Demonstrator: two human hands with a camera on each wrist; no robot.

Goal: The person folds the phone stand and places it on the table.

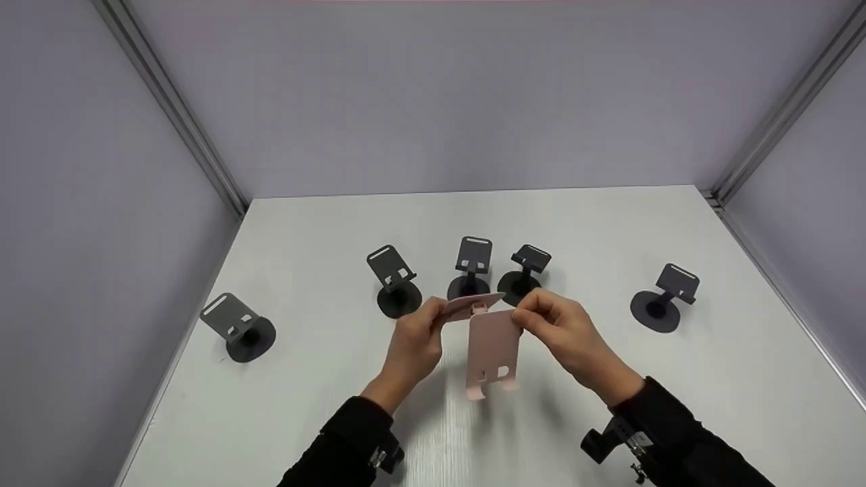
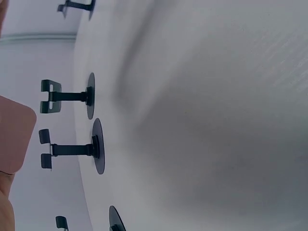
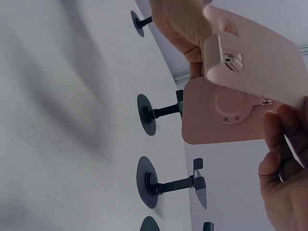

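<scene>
Both hands hold the pink phone stand above the white surface, just in front of the black stands: left hand pinching its base plate, right hand pinching the cradle's top. Forcing the small hinge could snap it, and a slipped pinch could drop the stand.

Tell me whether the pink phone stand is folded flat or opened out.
Opened out: the pink phone stand is held off the table, its two plates angled apart at the hinge, left hand and right hand each gripping one.
</scene>
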